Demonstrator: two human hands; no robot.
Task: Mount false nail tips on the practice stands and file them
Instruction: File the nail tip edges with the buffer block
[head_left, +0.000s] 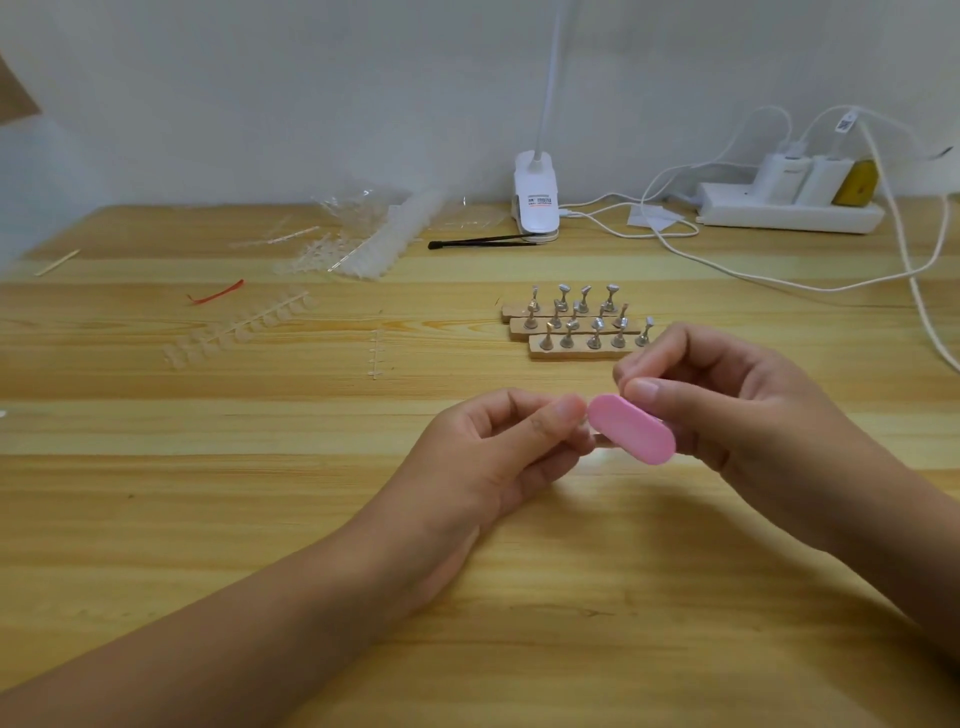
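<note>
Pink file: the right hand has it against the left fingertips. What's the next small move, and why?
Probably a short stroke of the file across whatever the left hand pinches. The right hand grips the file, its end meets the left fingertips, and the pinched piece barely shows. The stands behind look bare.

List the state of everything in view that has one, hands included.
right hand: gripping pink file, held above the table.
left hand: pinching a small clear piece beside the pink file's end.
practice stands: three rows on table, pegs upright, tops look bare.
nail tip strip: flat on table, tips attached.
power strip: chargers plugged in.
clip lamp: lit or not, cannot tell.
</note>
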